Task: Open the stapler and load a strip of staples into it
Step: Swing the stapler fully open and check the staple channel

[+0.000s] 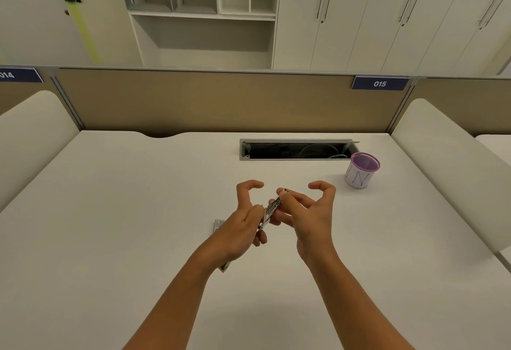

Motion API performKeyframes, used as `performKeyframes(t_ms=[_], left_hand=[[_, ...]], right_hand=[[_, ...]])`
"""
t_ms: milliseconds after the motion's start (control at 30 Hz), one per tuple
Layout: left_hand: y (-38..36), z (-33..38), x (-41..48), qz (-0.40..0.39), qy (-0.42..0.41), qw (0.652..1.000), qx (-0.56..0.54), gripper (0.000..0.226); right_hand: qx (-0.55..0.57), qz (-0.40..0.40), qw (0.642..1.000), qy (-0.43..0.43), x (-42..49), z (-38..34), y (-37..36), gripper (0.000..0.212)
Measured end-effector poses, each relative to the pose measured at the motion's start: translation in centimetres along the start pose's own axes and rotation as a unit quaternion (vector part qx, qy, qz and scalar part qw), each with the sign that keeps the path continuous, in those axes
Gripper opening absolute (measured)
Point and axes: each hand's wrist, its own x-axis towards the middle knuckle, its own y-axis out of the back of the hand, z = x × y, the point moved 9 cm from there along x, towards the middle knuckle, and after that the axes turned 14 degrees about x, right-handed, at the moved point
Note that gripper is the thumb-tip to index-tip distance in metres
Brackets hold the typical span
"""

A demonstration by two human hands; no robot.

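Note:
A small metal stapler (270, 211) is held above the white desk (138, 211) between both hands. My left hand (243, 219) grips its lower part from the left, with the index finger arched upward. My right hand (309, 211) pinches its upper end from the right, thumb and one finger on it, index finger raised and curled. The stapler tilts, its far end pointing up and away. A small grey staple box or packet (219, 224) lies on the desk, mostly hidden under my left hand and wrist. Whether the stapler is open is hard to tell.
A purple-rimmed mesh cup (360, 171) with a white paper label stands at the right back. Behind it is an open cable slot (296, 150) in the desk. A tan partition panel (221, 100) closes the back; padded dividers flank both sides.

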Motion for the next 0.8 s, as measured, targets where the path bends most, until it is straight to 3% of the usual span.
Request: performKeyframes(t_ms=[133, 400, 500, 567, 700, 800], left_hand=[[-0.2, 0.0, -0.2, -0.009, -0.034, 0.999, 0.031, 0.019], [-0.8, -1.5, 0.0, -0.004, 0.009, 0.999, -0.035, 0.023], [-0.6, -2.2, 0.2, 0.026, 0.028, 0.998, -0.043, 0.006], [0.0, -2.4, 0.3, 0.063, 0.025, 0.998, -0.001, 0.015], [0.4, -1.0, 0.1, 0.116, -0.010, 0.989, 0.093, 0.030], [0.3, -0.9, 0.0, 0.157, 0.008, 0.978, 0.139, 0.036]], right_hand=[[0.022, 0.012, 0.999, -0.029, 0.4, 0.7, 0.5, 0.049], [0.049, 0.004, 0.998, -0.050, 1.1, 1.4, 0.3, 0.043], [0.060, -0.013, 0.996, -0.060, 1.1, 1.6, 0.0, 0.037], [0.080, -0.011, 0.993, -0.085, 1.0, 2.4, 0.2, 0.032], [0.232, 0.000, 0.955, -0.186, 0.3, 5.6, 0.1, 0.024], [0.326, 0.018, 0.912, -0.249, -0.5, 7.6, -0.2, 0.019]])
